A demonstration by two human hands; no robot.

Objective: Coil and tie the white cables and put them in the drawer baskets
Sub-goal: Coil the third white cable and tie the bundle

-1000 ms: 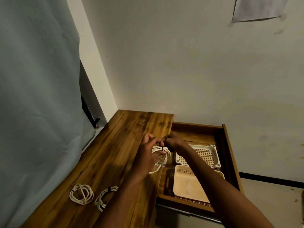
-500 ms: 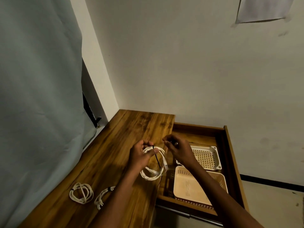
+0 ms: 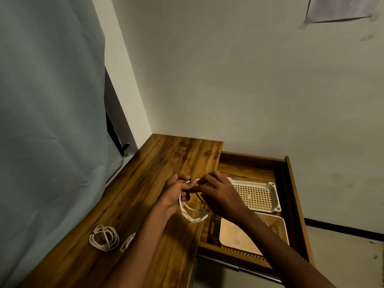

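My left hand (image 3: pixel 173 194) grips a coiled white cable (image 3: pixel 192 215) above the desk's right edge. My right hand (image 3: pixel 218 194) meets it from the right and pinches a thin black tie (image 3: pixel 201 199) at the top of the coil. Two more coiled white cables lie on the desk at the lower left: one round coil (image 3: pixel 104 238) and one (image 3: pixel 127 242) partly hidden behind my left forearm. The open wooden drawer (image 3: pixel 291 194) holds a white perforated basket (image 3: pixel 257 196) at the back and a beige basket (image 3: pixel 249 235) in front.
The wooden desk (image 3: pixel 166 159) runs into the corner of a white wall. A grey-blue curtain (image 3: pixel 47 121) hangs along the left side. A sheet of paper (image 3: pixel 340 7) is stuck high on the wall. Pale floor shows at the lower right.
My right hand, apart from the coil half a second ago, has come back to its top and now pinches the black tie. The left hand has kept its hold.
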